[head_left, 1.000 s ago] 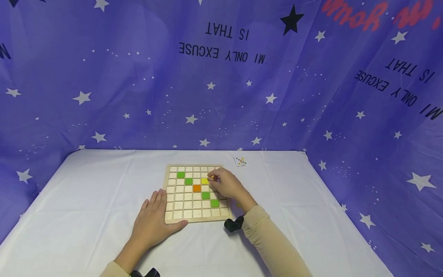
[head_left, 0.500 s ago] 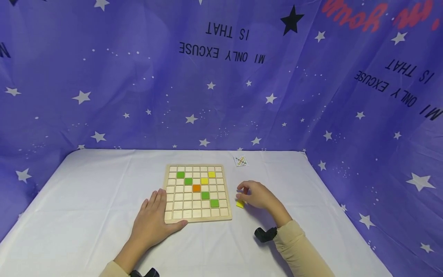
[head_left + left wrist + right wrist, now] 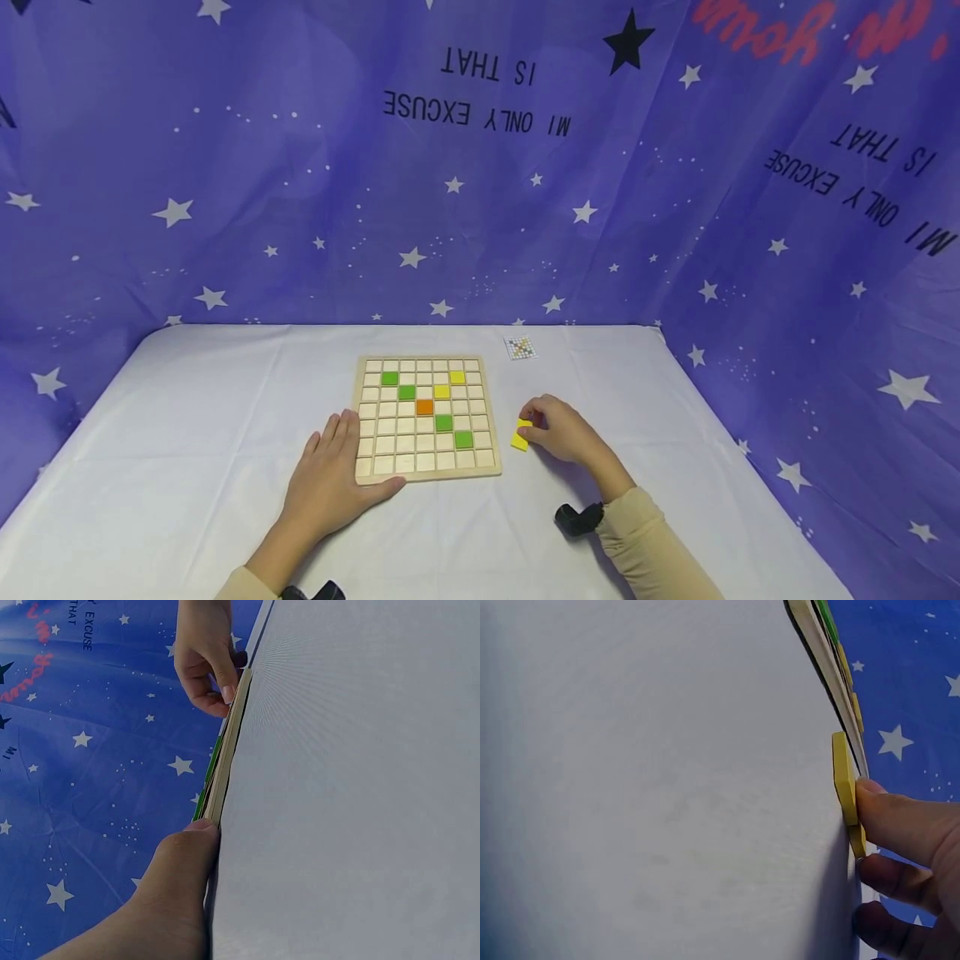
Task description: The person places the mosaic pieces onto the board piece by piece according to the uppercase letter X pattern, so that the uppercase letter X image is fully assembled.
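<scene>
A square wooden grid board (image 3: 427, 461) lies on the table, with several green tiles (image 3: 444, 423), an orange tile (image 3: 424, 407) and two yellow tiles (image 3: 442, 392) in its cells. My left hand (image 3: 326, 475) rests against the board's left edge, fingers straight, its thumb at the near left corner. Right of the board, my right hand (image 3: 561, 429) pinches a loose yellow tile (image 3: 858, 840) between thumb and curled fingers. Another yellow tile (image 3: 843, 776) lies right beside it, partly overlapping it in the right wrist view. The fingertips partly hide the pinched tile.
A small card (image 3: 521, 347) printed with a coloured grid lies beyond the board's far right corner. White cloth covers the table (image 3: 225, 400). A purple star-patterned curtain (image 3: 337, 208) stands behind and along the sides.
My right hand has left the board and moved right to the loose yellow tiles, its fingers closing on one. A yellow tile now shows in the upper right cell. My left hand stays put.
</scene>
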